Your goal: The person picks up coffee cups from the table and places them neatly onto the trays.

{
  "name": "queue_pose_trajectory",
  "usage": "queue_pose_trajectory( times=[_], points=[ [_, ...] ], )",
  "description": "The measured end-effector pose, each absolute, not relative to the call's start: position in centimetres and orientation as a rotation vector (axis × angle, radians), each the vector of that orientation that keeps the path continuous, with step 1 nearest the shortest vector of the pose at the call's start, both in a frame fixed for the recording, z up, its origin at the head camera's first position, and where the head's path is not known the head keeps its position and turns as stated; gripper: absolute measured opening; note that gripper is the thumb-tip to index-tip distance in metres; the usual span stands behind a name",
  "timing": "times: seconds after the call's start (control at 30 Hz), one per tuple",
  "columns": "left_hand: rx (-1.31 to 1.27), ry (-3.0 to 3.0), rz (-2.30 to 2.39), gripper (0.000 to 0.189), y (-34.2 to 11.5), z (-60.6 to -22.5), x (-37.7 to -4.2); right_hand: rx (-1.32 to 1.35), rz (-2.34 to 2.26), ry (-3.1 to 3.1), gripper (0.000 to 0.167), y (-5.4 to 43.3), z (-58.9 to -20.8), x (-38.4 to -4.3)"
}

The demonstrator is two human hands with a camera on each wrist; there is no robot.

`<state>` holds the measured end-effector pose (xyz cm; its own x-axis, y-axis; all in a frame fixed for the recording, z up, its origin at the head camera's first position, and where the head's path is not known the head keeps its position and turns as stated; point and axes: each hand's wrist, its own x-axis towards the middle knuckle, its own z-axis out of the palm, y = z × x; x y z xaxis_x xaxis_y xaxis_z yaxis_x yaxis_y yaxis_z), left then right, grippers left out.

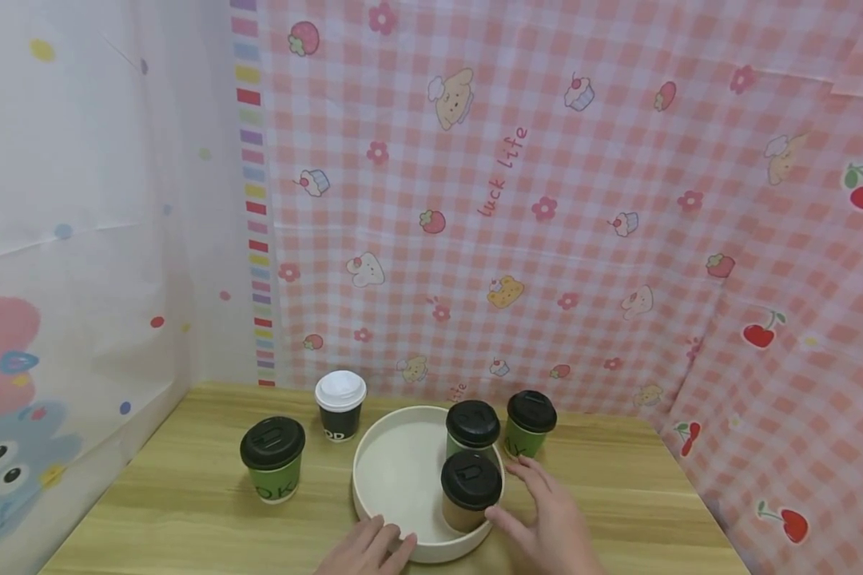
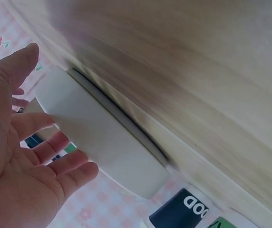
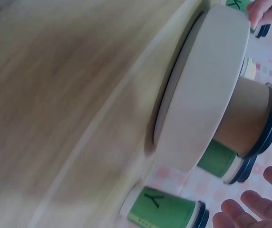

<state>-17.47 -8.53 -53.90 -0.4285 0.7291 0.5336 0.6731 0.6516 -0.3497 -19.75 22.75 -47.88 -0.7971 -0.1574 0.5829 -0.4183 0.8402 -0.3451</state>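
A round cream tray [image 1: 403,471] holds two paper cups at its right side: a brown cup [image 1: 464,511] with a black lid in front, and a green cup [image 1: 473,425] with a black lid just behind. My left hand [image 1: 371,549] has its fingertips at the tray's near left rim, fingers slightly bent and spread; the left wrist view shows them along the tray wall [image 2: 102,133]. My right hand [image 1: 552,523] is at the tray's right side, thumb and fingers spread beside the brown cup. In the right wrist view its fingers [image 3: 257,204] stand apart from the cups.
Another green cup [image 1: 529,427] with a black lid stands right of the tray, close to my right fingertips. Left of the tray are a black cup [image 1: 340,407] with a white lid and a green cup [image 1: 273,459]. Patterned cloth [image 1: 475,239] hangs behind the wooden table [image 1: 187,479].
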Motion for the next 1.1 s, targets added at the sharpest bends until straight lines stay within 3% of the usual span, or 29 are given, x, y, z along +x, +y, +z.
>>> queue_pose_trajectory(
  times=[0.47, 0.77, 1.1],
  points=[
    [-1.132, -2.19, 0.136, 0.043, -7.4, -53.9, -17.4, 0.359, 0.593, -2.409, 0.053, 27.2, -45.6, -23.5],
    [-1.15, -2.215, 0.12, 0.04, -6.0, -53.9, -17.3, 0.247, 0.608, -2.566, 0.06, 30.1, -45.2, -27.3],
    [-1.14, -2.199, 0.077, 0.041, -4.2, -54.2, -16.8, 0.189, 0.663, -2.734, 0.076, 29.9, -44.8, -29.8]
  ],
)
